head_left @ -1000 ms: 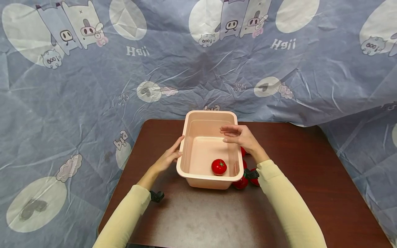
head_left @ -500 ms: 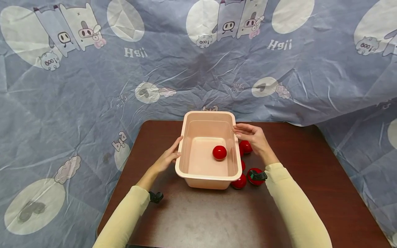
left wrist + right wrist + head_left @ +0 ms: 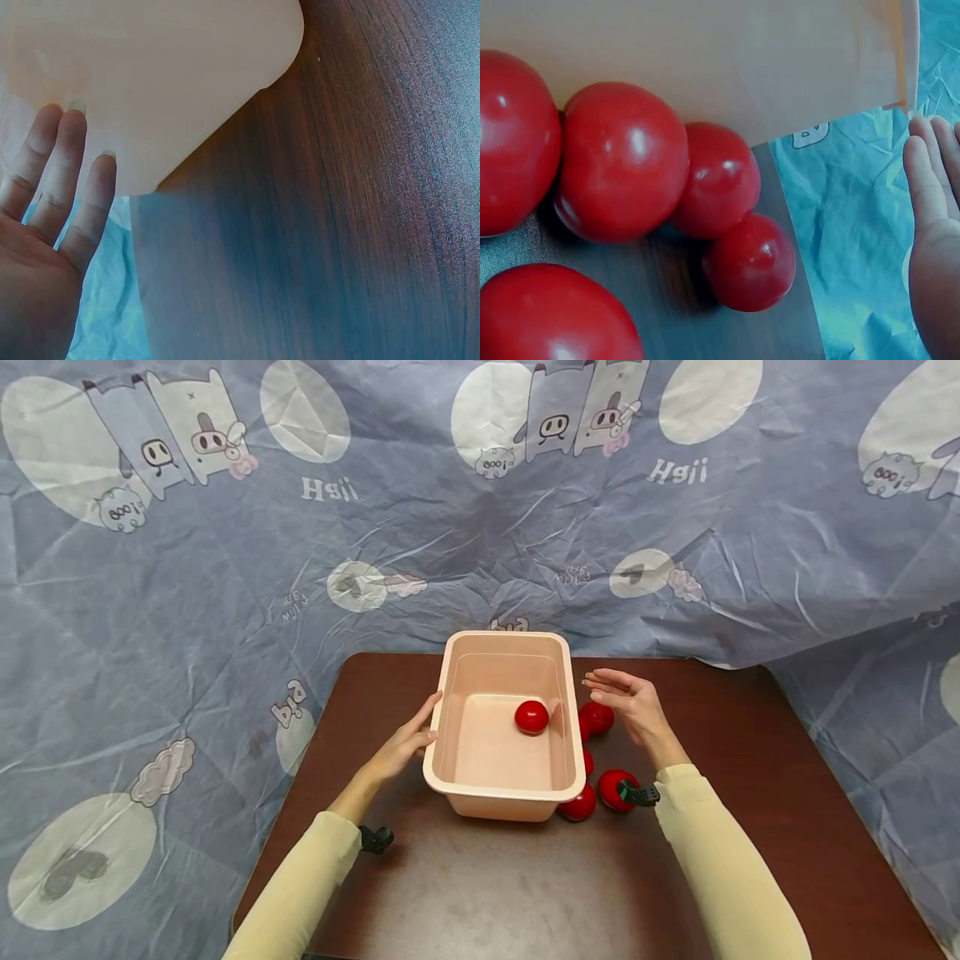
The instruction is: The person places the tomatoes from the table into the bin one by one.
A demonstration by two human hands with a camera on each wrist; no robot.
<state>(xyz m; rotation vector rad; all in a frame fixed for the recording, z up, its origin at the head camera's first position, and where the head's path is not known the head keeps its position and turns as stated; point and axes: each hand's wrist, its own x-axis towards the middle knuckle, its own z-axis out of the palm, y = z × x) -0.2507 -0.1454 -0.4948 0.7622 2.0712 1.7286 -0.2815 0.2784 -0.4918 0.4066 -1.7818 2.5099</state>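
Note:
A pale pink plastic basin point(image 3: 495, 768) stands on the table with a single red tomato point(image 3: 531, 717) inside, near its right wall. My left hand point(image 3: 397, 747) rests against the basin's left side, its extended fingers point(image 3: 71, 139) touching the outer wall in the left wrist view. Apart from the right rim, my right hand point(image 3: 630, 706) hovers with nothing in it, fingers nearly straight. Below it, several tomatoes lie along the basin's right side, among them a front tomato point(image 3: 577, 803) and a far tomato point(image 3: 597, 717). Another tomato point(image 3: 617, 787) sits farther right, partly covered by a dark wrist strap point(image 3: 640, 795).
The dark brown wooden table point(image 3: 495, 885) reaches back to a blue patterned cloth point(image 3: 420, 510) hanging behind and at both sides. In the right wrist view the row of tomatoes point(image 3: 622, 161) runs close along the basin's wall.
My right hand has moved from above the basin's inside, across the right rim, out to the right. The tomato in the basin has rolled toward the far end. My left hand stays put.

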